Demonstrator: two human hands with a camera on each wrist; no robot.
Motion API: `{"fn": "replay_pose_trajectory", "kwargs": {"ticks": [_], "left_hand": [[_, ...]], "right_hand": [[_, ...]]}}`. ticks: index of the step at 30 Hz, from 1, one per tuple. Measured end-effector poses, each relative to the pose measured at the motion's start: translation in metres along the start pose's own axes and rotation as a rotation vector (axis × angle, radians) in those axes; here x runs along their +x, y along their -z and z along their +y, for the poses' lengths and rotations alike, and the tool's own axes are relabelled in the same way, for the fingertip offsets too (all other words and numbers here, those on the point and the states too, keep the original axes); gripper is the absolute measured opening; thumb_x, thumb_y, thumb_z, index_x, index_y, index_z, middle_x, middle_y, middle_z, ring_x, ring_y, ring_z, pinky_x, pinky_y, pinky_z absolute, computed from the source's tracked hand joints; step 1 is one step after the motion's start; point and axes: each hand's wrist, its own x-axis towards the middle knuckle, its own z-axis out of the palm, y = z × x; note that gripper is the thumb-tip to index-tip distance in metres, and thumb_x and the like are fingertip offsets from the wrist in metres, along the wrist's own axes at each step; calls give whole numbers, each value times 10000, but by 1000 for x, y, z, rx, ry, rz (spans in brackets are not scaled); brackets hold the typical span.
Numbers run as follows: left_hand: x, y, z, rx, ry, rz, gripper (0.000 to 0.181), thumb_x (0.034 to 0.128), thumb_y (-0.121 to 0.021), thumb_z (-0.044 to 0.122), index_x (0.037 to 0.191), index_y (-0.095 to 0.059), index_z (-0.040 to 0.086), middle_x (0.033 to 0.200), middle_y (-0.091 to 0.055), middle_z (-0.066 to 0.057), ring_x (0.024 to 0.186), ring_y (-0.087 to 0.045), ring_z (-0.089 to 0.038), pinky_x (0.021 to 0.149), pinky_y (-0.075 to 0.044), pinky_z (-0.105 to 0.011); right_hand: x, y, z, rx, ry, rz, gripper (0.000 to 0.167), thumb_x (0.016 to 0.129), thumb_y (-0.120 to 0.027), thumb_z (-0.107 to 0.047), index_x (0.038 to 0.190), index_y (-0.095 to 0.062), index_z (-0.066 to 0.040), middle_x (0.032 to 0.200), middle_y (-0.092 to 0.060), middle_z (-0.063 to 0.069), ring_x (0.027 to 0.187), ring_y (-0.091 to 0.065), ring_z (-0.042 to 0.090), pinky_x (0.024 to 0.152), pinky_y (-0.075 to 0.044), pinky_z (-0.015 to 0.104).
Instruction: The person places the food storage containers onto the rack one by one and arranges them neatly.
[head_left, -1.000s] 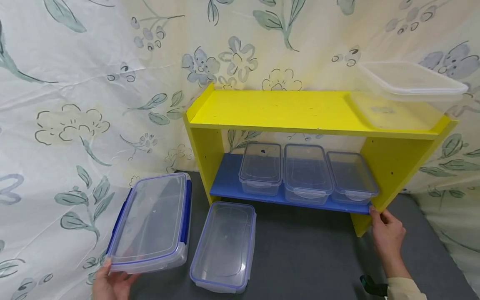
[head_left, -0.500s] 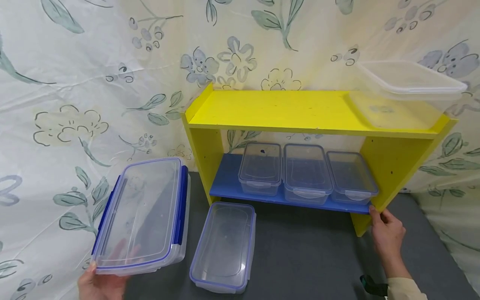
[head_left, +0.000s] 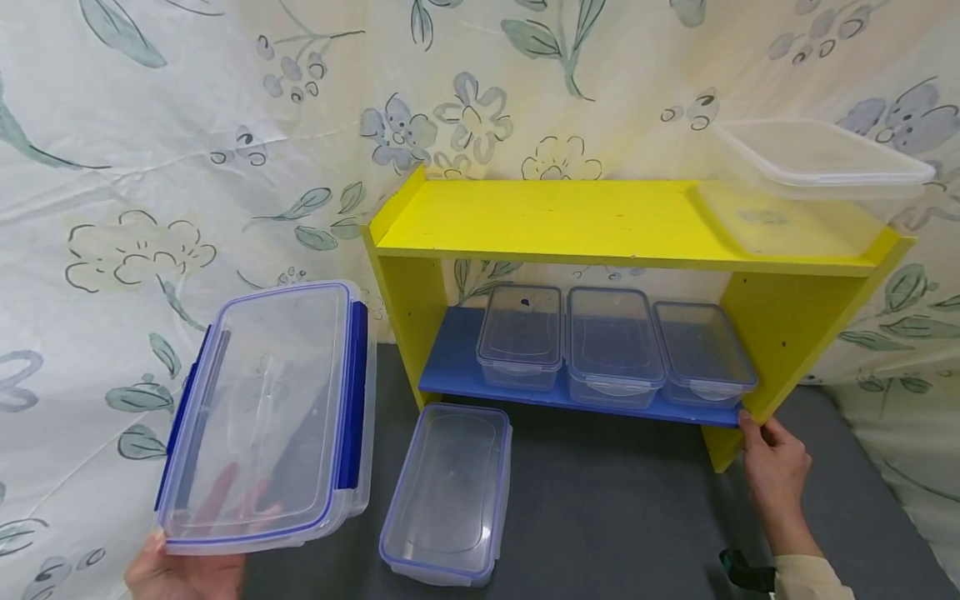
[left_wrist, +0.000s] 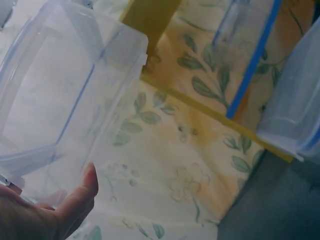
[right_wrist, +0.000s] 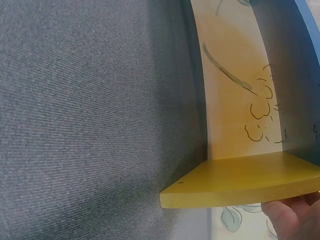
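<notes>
Head: left hand point(head_left: 189, 575), wide grip on container point(head_left: 281, 383)

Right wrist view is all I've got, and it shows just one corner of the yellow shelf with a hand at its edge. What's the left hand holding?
Observer: The left hand holds up a clear box with dark blue clips.
Operator: And what does the blue board carry?
Observer: Three smaller boxes with lids on, side by side.
Operator: Anything on top of the yellow shelf?
Observer: Yes, a clear tub with a whitish rim, at the right end in the head view.
</notes>
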Motion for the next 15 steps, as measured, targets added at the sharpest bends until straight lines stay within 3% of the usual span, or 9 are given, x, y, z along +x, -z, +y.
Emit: {"fn": "replay_pose_trajectory", "kwargs": {"ticks": [5,7,9,14,15], "left_hand": [[0,-12,-6,-81,77,-84,637,934,-324,219,1540,-203,372,1625,-172,-98,1441,-142,-527,1117,-101,-714],[-2,-16,-6,-98,139,-105,647,941,-353,223,1539,-180,397,1638,-126,-77,1468,-85,-488,1153,-76,-670],[-4,-21,-2,-105,249,-101,641,955,-381,276,1550,-163,376,1649,-88,-35,1501,-40,-412,1199,-37,-581],[-5,-33,2,-61,437,-164,688,974,-368,373,1573,-39,298,1656,25,42,1530,26,-304,1220,43,-499],[-4,-36,-1,-55,431,-177,693,974,-373,369,1574,-33,296,1657,29,40,1530,28,-305,1221,28,-509]], "right_hand": [[1,0,1,10,15,12,514,952,-524,-522,1298,-639,-160,988,-677,-144,774,-488,-97,590,-407,73],[0,1,0,14,8,10,513,952,-521,-524,1309,-631,-173,1023,-679,-122,785,-489,-97,595,-408,67],[0,0,0,15,2,6,517,953,-517,-527,1317,-625,-176,1049,-682,-103,794,-491,-95,603,-408,60],[0,-1,-1,22,2,3,522,953,-518,-525,1308,-631,-160,1019,-680,-100,794,-502,-72,599,-419,67],[0,-1,-1,23,2,3,523,952,-520,-526,1305,-633,-157,1008,-677,-109,790,-501,-72,597,-420,68]]}}
